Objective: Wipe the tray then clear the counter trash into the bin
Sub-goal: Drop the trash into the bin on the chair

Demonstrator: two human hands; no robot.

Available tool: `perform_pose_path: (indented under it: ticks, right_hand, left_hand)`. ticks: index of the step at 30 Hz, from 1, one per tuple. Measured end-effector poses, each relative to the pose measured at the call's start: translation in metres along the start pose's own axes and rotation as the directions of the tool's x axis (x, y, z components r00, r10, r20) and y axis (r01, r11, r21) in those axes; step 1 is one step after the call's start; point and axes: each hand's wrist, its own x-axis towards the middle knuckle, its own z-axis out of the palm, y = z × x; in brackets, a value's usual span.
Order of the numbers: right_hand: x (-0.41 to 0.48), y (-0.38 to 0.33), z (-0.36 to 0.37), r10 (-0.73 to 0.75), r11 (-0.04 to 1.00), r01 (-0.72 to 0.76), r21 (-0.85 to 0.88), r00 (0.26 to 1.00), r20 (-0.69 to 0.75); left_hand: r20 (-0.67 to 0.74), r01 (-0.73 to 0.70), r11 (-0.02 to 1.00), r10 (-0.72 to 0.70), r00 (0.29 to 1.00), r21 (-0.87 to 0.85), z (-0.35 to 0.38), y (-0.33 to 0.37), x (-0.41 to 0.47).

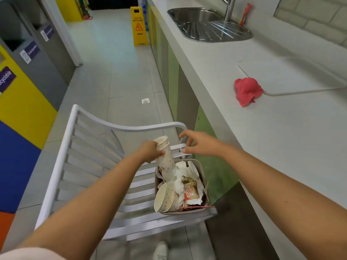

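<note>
A small beige bin (195, 162) stands on a white slatted chair (90, 156) beside the counter. It holds paper cups (164, 197), crumpled tissue and snack wrappers (191, 192). My left hand (150, 150) grips a stack of dotted paper cups (166, 160) whose lower end is down in the bin. My right hand (199, 144) hovers just right of the stack, fingers spread and holding nothing. On the white counter lies a white tray (281, 76) with a crumpled red cloth (247, 91) at its near corner.
A steel sink (208, 23) with a tap is set in the counter (281, 137) farther along. A yellow wet-floor sign (139, 25) stands on the tiled floor. Recycling bins (28, 76) line the left wall. My shoe (161, 250) shows below the chair.
</note>
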Motion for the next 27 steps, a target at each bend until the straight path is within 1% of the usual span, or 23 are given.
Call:
perform_pose_path:
  ticks: [4,6,8,10,12,14,16,18,22,24,27]
  right_hand:
    - [0.002,0.004,0.012,0.05,0.999,-0.05,-0.004,0.998,0.047]
    - [0.001,0.008,0.017,0.085,0.996,-0.084,-0.016,0.993,0.078]
    - [-0.001,0.014,0.021,0.126,0.992,-0.124,-0.025,0.987,0.105]
    - [-0.005,0.018,0.026,0.161,0.987,-0.16,-0.023,0.979,0.122]
    - [-0.008,0.022,0.03,0.178,0.984,-0.176,-0.028,0.976,0.128]
    - [-0.012,0.025,0.032,0.199,0.98,-0.198,-0.022,0.972,0.126]
    - [-0.013,0.027,0.035,0.213,0.977,-0.212,-0.018,0.969,0.126]
    - [-0.016,0.029,0.036,0.227,0.974,-0.226,-0.02,0.967,0.118]
    - [-0.024,0.03,0.034,0.232,0.973,-0.23,-0.025,0.968,0.1]
    - [-0.027,0.031,0.033,0.24,0.971,-0.239,-0.019,0.966,0.098]
    - [-0.031,0.03,0.03,0.247,0.969,-0.247,-0.013,0.965,0.085]
  left_hand:
    - [0.114,0.103,0.976,-0.082,0.99,-0.19,0.03,-0.007,0.009]
    - [0.185,0.125,0.969,-0.086,0.979,-0.211,0.042,-0.004,0.012]
    - [0.221,0.106,0.966,-0.053,0.974,-0.235,0.052,0.001,0.014]
    - [0.241,0.055,0.972,0.002,0.971,-0.229,0.065,0.006,0.016]
    - [0.242,-0.029,0.988,0.065,0.968,-0.151,0.08,0.009,0.018]
    - [0.217,-0.084,0.996,0.081,0.973,0.004,0.094,0.01,0.019]
    - [0.162,-0.057,0.993,0.039,0.986,0.106,0.104,0.005,0.022]
    - [0.114,-0.041,0.993,0.028,0.993,0.113,0.11,0.002,0.023]
    - [0.045,-0.075,0.997,0.075,0.996,0.003,0.111,0.002,0.024]
    - [0.029,-0.1,0.995,0.1,0.995,-0.024,0.109,0.003,0.024]
    - [0.026,-0.121,0.992,0.121,0.992,-0.021,0.102,0.007,0.022]
